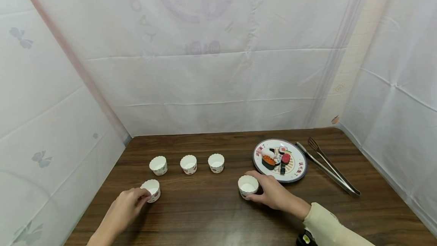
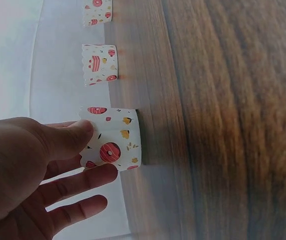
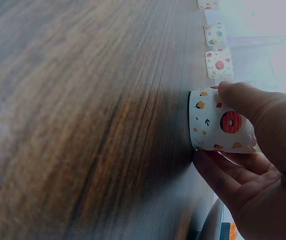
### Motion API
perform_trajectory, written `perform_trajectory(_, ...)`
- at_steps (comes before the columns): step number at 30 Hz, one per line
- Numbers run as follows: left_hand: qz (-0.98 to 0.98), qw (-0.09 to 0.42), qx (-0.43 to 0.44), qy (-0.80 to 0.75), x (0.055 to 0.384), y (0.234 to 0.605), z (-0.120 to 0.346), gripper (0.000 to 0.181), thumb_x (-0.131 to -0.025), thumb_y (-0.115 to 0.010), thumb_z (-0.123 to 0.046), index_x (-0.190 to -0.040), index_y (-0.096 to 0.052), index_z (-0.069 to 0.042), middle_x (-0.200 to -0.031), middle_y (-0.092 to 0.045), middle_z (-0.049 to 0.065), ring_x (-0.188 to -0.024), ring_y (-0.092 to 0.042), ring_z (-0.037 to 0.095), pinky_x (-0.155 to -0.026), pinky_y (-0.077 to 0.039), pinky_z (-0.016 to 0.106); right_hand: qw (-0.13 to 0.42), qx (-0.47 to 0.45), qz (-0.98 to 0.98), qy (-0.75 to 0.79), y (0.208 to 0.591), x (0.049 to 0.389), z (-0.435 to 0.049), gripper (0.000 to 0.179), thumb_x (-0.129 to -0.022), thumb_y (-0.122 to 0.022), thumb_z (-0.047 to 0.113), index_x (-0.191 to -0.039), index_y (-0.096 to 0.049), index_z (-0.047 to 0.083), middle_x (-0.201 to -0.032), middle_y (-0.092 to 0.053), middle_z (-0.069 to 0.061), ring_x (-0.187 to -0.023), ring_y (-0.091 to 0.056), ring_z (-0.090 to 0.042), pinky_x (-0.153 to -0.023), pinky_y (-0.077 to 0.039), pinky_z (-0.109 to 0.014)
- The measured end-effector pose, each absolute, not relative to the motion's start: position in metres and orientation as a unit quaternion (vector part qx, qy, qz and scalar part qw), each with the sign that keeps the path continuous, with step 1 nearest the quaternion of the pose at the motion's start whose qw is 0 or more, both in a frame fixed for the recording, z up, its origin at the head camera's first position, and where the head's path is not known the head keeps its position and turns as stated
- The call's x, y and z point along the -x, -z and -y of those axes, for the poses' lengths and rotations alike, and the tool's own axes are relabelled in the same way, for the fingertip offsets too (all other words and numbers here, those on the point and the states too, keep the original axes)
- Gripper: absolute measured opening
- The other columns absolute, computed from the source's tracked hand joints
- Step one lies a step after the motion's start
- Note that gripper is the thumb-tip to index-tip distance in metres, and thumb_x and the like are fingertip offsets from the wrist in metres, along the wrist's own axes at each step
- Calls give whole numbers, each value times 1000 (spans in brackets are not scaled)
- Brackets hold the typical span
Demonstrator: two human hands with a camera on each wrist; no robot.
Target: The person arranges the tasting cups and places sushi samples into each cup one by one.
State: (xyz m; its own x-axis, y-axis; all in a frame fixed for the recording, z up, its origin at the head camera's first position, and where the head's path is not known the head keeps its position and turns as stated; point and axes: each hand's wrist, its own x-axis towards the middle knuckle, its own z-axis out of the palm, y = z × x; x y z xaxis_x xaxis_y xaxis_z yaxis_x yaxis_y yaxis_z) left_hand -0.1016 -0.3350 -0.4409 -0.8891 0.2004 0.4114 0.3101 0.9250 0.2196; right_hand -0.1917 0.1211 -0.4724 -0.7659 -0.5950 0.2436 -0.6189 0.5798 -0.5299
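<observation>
My left hand point(image 1: 124, 206) pinches a white cup point(image 1: 154, 190): scalloped rim, donut print, base on the wood-grained table point(image 1: 194, 223). My right hand point(image 1: 273, 192) grips a matching cup point(image 1: 247, 187), tapered. Three more cups point(image 1: 189, 167) rowed beyond, between grips; round plate point(image 1: 295, 155) past right knuckles.

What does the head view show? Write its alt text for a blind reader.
A person's left hand holds one patterned paper baking cup and the right hand another, on a dark wooden table. Farther back stand three more cups in a row; at right, a round plate bears sushi pieces, with metal tongs beside it.
</observation>
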Motion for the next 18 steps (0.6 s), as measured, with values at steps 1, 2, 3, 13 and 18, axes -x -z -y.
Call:
perform_trajectory(1,961,193,134,143,102,442,335,24,-77,-85,5,-83,-74,-15,-80,-71,-7,-70,-65,5,-58,-53,24,20,-342,888,-305,472,192,-121,64,-89,-83,35,-140,-55,8,-124,-69,-2,-104,-68,-14,-84,-56,-36)
perform_trajectory(2,961,193,135,145,102,443,336,24,-77,-85,6,-83,-74,-15,-80,-71,-7,-69,-65,4,-58,-53,24,20,-342,888,-305,472,192,-121,64,-89,-82,36,-140,-55,8,-124,-69,-2,-103,-68,-14,-84,-56,-36)
perform_trajectory(3,960,193,137,147,102,444,336,25,-77,-85,6,-83,-74,-15,-80,-71,-7,-69,-65,4,-58,-53,23,20,-342,888,-305,472,192,-121,64,-89,-82,36,-140,-55,8,-124,-68,-2,-104,-68,-14,-84,-56,-36)
perform_trajectory(13,960,190,142,151,103,445,339,26,-77,-84,6,-81,-72,-17,-78,-70,-9,-68,-61,-1,-57,-52,24,18,-340,890,-304,471,191,-121,64,-90,-82,36,-140,-55,8,-126,-68,-2,-105,-67,-15,-86,-55,-37)
perform_trajectory(18,959,194,145,150,103,443,338,26,-77,-84,6,-81,-72,-17,-77,-69,-10,-67,-59,-2,-56,-51,24,17,-338,890,-305,471,191,-121,64,-89,-83,34,-140,-55,9,-124,-68,-1,-104,-67,-14,-85,-55,-36)
